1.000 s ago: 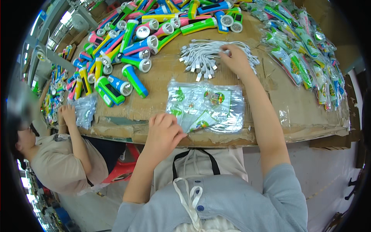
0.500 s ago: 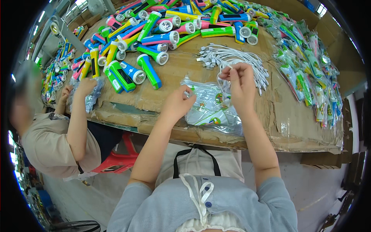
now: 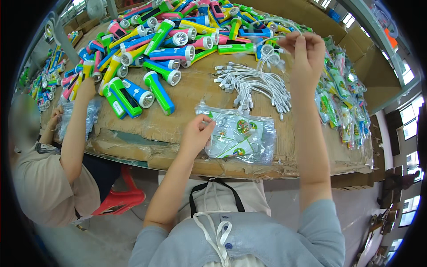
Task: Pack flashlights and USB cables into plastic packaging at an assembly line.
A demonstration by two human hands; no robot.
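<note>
My left hand (image 3: 198, 133) is closed, thumb and forefinger pinching the left edge of a stack of clear printed plastic bags (image 3: 233, 138). The bags lie flat near the front edge of the cardboard-covered table. Raised to the right and farther out, my right hand (image 3: 304, 48) grips a white USB cable (image 3: 284, 21), which arcs away to the left, blurred by motion. Below that hand spreads a bundle of white cables (image 3: 255, 86), plugs toward the left. Several green, blue and yellow flashlights (image 3: 159, 93) lie left of the bags.
A large heap of coloured flashlights (image 3: 173, 54) covers the far side. Bagged flashlights (image 3: 341, 91) are piled at the right. At left, a co-worker's hand (image 3: 86, 86) reaches to the flashlights, above more plastic bags (image 3: 78, 118). A red stool (image 3: 129, 198) stands under the co-worker.
My right hand has lifted away from the cable bundle, up and to the right, taking a cable along. My left hand stays at the bags. The view has shifted slightly.
</note>
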